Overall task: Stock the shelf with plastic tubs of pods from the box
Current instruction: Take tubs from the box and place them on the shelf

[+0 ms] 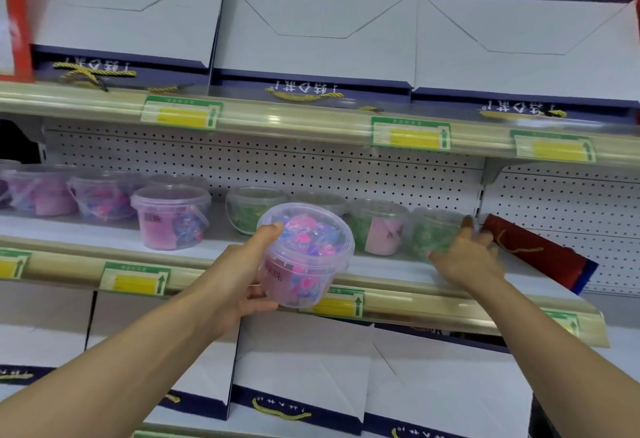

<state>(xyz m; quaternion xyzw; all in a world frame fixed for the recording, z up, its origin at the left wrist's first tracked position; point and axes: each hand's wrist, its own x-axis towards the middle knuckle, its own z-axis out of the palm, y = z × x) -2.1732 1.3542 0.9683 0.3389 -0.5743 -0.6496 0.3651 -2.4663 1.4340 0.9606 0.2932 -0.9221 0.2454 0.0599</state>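
My left hand (242, 274) grips a clear plastic tub of pink and blue pods (306, 257), tilted, in front of the middle shelf (114, 233). My right hand (467, 257) reaches onto the shelf and touches a tub of green pods (434, 233) at the right end of the row; it is blurred, with its fingers spread along the tub's side. More green tubs (377, 226) stand to its left, and several pink and purple tubs (171, 217) fill the shelf's left part. The box is not in view.
A red gift bag (533, 250) lies on the shelf just right of my right hand. White and navy gift boxes (311, 32) fill the upper shelf and the shelf below (301, 368). Green and yellow price tags (410, 134) line the shelf edges.
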